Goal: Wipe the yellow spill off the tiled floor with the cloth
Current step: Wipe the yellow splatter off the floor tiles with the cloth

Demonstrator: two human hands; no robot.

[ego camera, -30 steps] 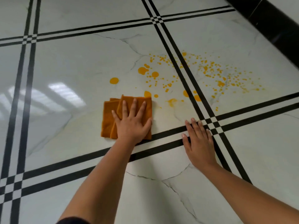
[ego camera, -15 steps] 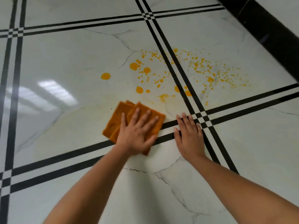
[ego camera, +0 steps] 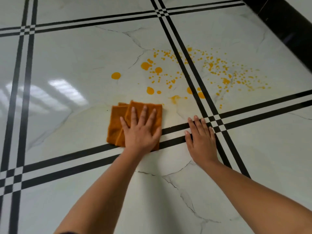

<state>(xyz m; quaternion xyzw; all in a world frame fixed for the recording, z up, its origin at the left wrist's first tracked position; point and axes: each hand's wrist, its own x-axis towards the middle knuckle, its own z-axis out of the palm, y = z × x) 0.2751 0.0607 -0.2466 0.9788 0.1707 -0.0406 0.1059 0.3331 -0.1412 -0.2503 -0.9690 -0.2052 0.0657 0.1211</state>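
Left hand (ego camera: 141,132) spread flat on folded orange cloth (ego camera: 118,125); beyond it most yellow spill (ego camera: 168,76) unwiped, faint smear near cloth.

A black skirting band (ego camera: 285,22) runs along the top right corner

**Layout of hands, cloth and spill on the floor**

The left hand (ego camera: 141,132) lies flat on the folded cloth (ego camera: 118,125), which rests on the tiled floor (ego camera: 67,65) with its near edge over a band of floor lines (ego camera: 67,159). The right hand (ego camera: 202,139) lies flat on the floor just right of the cloth, across the same band. The spill (ego camera: 194,73) spreads beyond both hands, straddling a crossing band (ego camera: 184,53); its nearest drops sit just past the cloth's far edge.
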